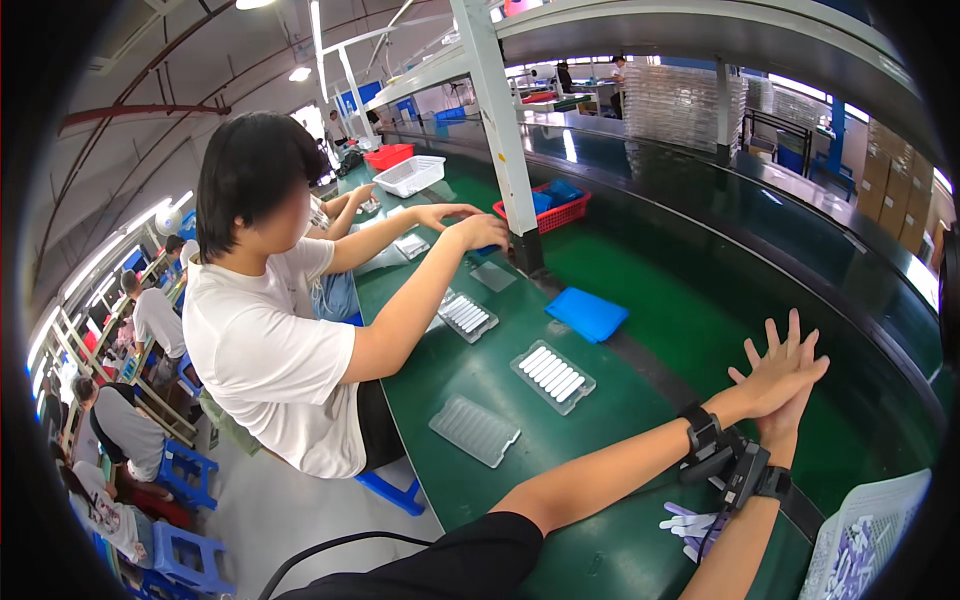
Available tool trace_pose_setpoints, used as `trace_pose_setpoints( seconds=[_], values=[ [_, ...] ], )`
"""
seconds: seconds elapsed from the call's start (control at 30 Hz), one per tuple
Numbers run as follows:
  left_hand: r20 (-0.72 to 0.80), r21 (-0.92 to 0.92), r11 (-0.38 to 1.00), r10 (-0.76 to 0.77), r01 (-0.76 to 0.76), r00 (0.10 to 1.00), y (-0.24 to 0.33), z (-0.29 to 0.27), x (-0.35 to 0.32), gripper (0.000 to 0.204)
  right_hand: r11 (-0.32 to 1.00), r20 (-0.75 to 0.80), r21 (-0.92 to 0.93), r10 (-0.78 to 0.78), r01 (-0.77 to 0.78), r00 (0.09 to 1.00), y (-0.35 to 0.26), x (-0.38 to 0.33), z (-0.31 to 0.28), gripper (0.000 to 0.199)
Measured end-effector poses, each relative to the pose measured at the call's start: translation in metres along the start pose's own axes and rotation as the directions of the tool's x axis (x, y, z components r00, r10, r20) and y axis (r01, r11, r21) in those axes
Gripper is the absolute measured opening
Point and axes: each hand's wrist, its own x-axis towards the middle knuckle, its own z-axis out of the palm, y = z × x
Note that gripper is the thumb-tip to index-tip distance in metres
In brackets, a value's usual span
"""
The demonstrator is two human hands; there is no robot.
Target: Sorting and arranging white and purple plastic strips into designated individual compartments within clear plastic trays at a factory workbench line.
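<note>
My left hand [770, 388] lies across my right hand [790, 345], above the green conveyor surface. The left one's fingers look stretched out and overlap the other hand. My right hand points up and away with its fingers spread. I see nothing held in either. Each wrist wears a black strap, and a dark device [745, 475] sits by the right wrist. Below the forearms, several purple and white slim pieces [690, 525] lie on the table. A clear plastic tray [553, 377] with a row of white sticks rests left of my hands; a clear tray without sticks [475, 430] lies nearer.
A white basket [890, 500] holding purple and white pieces stands at the lower right. Farther off lie a blue plastic sheet or bag [588, 313] and a red basket [565, 212]. A metal post [498, 120] rises there. A co-worker [270, 330] sits at left, reaching over another tray [467, 316].
</note>
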Motion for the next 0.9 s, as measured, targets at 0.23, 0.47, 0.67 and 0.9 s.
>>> trace_pose_setpoints(
  seconds=[0.23, 0.47, 0.67, 0.9],
  values=[
    [0.048, 0.099, 0.995, 0.028, -0.033, 0.998, 0.005, 0.004, -0.003, 0.086, 0.991, 0.033, 0.079, -0.108, 0.105, 0.994, 0.028, 0.02, -0.042, 0.092],
    [0.105, 0.0, 0.997, -0.078, 0.078, 0.991, 0.006, 0.009, -0.008, 0.085, 0.986, -0.09, 0.028, -0.158, 0.161, 0.983, 0.03, 0.027, -0.065, 0.081],
    [0.378, 0.0, 0.977, 0.196, -0.212, 0.905, 0.02, 0.003, -0.014, 0.092, 0.958, -0.203, 0.186, -0.179, 0.217, 0.963, -0.006, -0.006, -0.053, 0.087],
    [0.5, -0.38, 0.918, 0.307, -0.113, 0.81, 0.014, -0.026, -0.059, 0.102, 0.908, -0.342, 0.335, -0.132, 0.252, 0.93, -0.009, 0.001, -0.051, 0.091]
  ],
)
